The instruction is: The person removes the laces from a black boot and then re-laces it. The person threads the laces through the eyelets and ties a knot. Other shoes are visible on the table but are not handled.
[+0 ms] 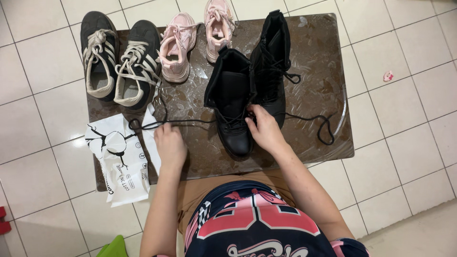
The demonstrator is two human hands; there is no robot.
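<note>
**Two hands engaged on a black lace-up boot**

Two bare hands are seen in the head view, working over a low brown table with a glossy marbled top (314, 62). The right hand (265, 129) is placed against the laced front of a black leather ankle boot (232, 102), its fingers pinched at the eyelets beside the lacing. The left hand (169, 145) is closed around a long black bootlace (190, 122), which is drawn out taut to the left from the boot's front. A further length of the lace is laid in a loop on the table to the right of the boot. The boot is stood upright near the table's middle, toe toward the person.

A second black ankle boot (273, 57) is stood just beside and behind the first, touching it. A pair of pale pink sneakers (178, 47) is set along the far edge, and a pair of black sneakers with white stripes and laces (119, 59) is set at the far left corner. A white printed bag (119, 162) is laid over the table's near left edge.
</note>
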